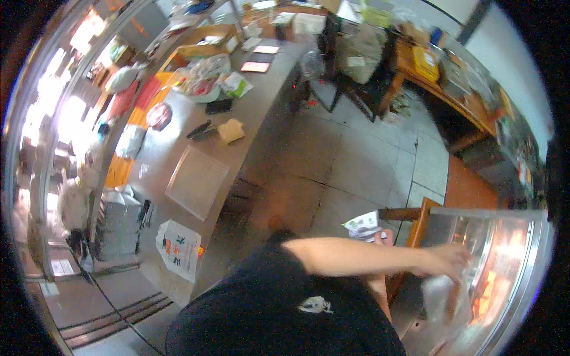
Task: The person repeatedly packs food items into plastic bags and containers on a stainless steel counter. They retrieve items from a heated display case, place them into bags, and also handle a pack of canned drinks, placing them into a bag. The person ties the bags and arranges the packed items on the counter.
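Observation:
My left arm reaches across my body to the right. Its hand (445,262) is blurred beside a glass-sided case (507,249) with metal edges. Just below that hand hangs a pale, see-through plastic bag (438,293); blur hides whether the fingers grip it. Beyond the left forearm, my right hand (385,238) holds a white packet with green print (363,226). The left forearm covers part of the right arm. A wooden frame (421,222) stands between the packet and the case.
Along the left runs a metal-topped table (258,98) with a rectangular board (198,182), a printed white bag (179,250), a dark phone (218,106), a tan block (231,131) and a heap of plastic packets (205,78). A wooden table (405,55) stands back right.

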A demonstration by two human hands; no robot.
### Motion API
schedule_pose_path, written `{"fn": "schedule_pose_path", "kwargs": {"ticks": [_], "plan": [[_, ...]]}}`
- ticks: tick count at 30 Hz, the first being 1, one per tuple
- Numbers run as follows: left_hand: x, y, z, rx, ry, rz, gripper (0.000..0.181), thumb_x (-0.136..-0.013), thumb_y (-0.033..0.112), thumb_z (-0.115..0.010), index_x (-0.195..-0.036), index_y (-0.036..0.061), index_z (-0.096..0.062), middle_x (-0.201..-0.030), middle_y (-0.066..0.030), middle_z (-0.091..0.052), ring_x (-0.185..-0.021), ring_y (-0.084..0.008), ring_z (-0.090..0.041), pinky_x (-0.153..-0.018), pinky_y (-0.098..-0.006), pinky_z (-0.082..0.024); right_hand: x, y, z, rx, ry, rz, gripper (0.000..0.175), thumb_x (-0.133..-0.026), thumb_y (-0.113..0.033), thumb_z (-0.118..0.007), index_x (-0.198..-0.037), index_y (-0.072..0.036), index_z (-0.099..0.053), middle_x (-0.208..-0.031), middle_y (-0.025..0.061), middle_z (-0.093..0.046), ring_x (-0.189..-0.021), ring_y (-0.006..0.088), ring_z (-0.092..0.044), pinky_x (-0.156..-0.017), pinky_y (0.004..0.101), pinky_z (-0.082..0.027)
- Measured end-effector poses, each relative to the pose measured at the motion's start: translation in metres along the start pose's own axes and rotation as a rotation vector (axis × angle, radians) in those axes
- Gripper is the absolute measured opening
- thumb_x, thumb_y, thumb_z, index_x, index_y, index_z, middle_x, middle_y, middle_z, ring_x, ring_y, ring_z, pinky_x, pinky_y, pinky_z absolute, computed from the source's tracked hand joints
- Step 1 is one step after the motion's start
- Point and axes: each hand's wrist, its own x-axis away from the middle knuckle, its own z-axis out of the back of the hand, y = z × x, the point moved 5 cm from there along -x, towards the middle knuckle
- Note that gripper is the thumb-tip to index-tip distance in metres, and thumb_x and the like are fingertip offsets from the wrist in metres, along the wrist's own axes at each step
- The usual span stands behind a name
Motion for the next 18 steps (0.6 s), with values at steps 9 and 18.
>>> {"fn": "schedule_pose_path", "kwargs": {"ticks": [9,18], "plan": [[0.502,0.123,0.332,-0.185,1.507,-0.161,0.032,-0.093,0.017,-0.076,-0.117,-0.0007,-0.066,-0.118,-0.0115,-0.07,-0.102,-0.0188,-0.066,-0.09,-0.0373,-0.055,-0.037,0.205,-0.253,0.149,-0.436,-0.349,0.011,-0.097,-0.016,-0.068,-0.1,-0.006,-0.064,-0.11,0.0052,-0.07,-0.1,0.0177,-0.063,-0.087,0.0336,-0.051],[0.659,0.063,0.448,0.216,2.085,-0.543,0.044,-0.089,0.027,-0.081,-0.108,0.0,-0.053,-0.098,-0.0064,-0.06,-0.088,-0.0141,-0.058,-0.074,-0.0284,-0.048,-0.115,0.27,-0.494,0.402,-0.738,-0.176,0.013,-0.096,-0.01,-0.068,-0.108,-0.009,-0.061,-0.102,0.0017,-0.065,-0.091,0.0132,-0.059,-0.08,0.0306,-0.048]]}}
